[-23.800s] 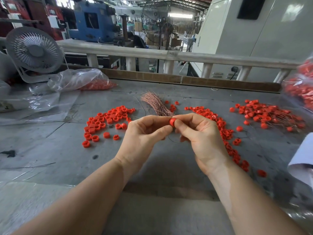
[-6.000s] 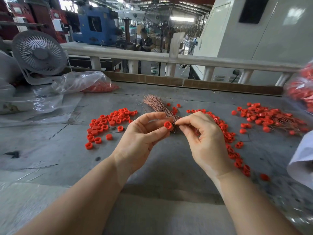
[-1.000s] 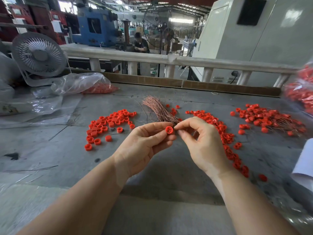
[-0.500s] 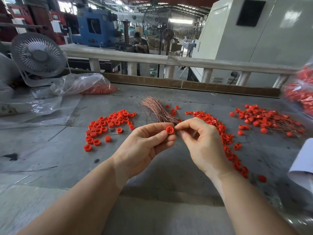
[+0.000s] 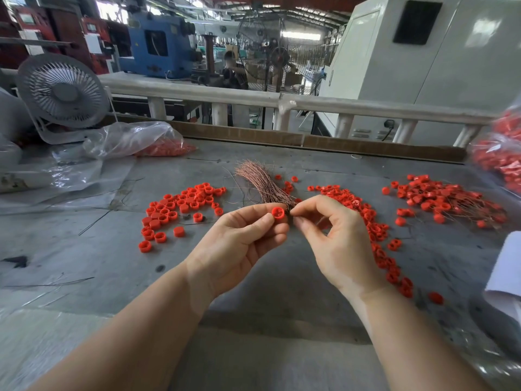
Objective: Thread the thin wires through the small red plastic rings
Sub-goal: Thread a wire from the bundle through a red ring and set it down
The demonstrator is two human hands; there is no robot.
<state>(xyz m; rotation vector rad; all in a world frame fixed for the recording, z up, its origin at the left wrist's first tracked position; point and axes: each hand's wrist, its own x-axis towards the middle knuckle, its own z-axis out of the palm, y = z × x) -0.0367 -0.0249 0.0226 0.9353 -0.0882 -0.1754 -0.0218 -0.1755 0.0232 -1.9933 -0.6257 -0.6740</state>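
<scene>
— How far along am I?

— Part way, I think. My left hand (image 5: 239,244) pinches one red ring (image 5: 278,213) between thumb and fingers, open side up toward me. My right hand (image 5: 335,238) has its thumb and first finger pressed together just beside the ring, at its three o'clock.

— Is a wire in that pinch?

— Maybe. It is too thin for me to see, so I cannot be sure. The bundle of wires (image 5: 260,183) lies on the table (image 5: 84,258) at twelve o'clock from my hands, with its near end hidden behind my fingers.

— What is done?

— Out at two o'clock sits a pile of finished rings (image 5: 442,200) with thin wires poking out. Those look done.

— And what is left?

— Lots. A heap of bare rings (image 5: 180,210) waits at ten o'clock, and a long row of rings (image 5: 375,230) runs down past my right hand. At eleven o'clock, far back, a plastic bag (image 5: 135,139) holds more. So I guess most of the job is still ahead.
</scene>
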